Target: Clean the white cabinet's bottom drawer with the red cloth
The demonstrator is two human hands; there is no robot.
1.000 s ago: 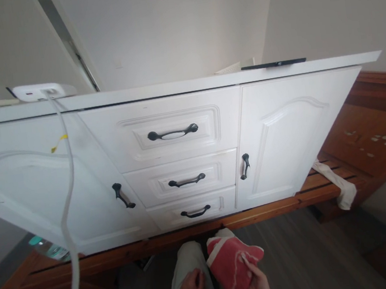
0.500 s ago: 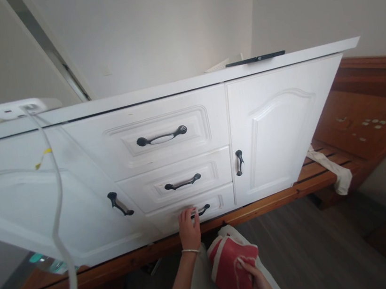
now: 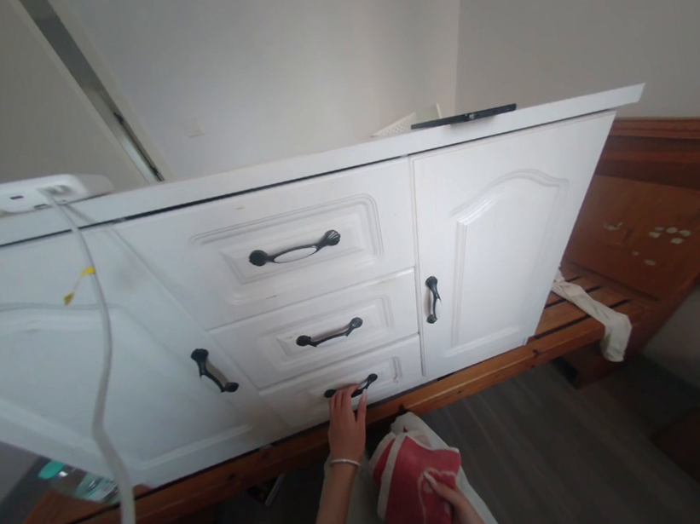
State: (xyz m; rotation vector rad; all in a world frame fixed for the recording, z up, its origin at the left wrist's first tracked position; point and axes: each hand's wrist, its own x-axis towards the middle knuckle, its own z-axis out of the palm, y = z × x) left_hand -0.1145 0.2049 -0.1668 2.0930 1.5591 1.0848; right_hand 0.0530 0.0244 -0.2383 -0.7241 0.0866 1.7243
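My left hand [image 3: 346, 430], with a thin bracelet at its wrist, is at the bottom drawer [image 3: 390, 370] of a white cabinet [image 3: 157, 322]. Its fingers are curled at the dark drawer handle [image 3: 366, 383] and cover part of it. That drawer is closed. Low in front of me, my right hand [image 3: 457, 510] grips a red and cream cloth [image 3: 411, 486], thumb on top, over my lap. The fingers beneath the cloth are hidden.
A white power strip [image 3: 44, 192] sits on the cabinet top, its cable [image 3: 106, 397] hanging down the front. A flat black object [image 3: 463, 117] lies farther right. The cabinet stands on a slatted wooden bench [image 3: 487, 373]; a pale cloth [image 3: 614, 335] droops over its edge. A bottle [image 3: 79, 485] lies left.
The view has shifted slightly. My left hand sits a little lower against the bottom handle, whose left end now shows. My right hand still holds the cloth.
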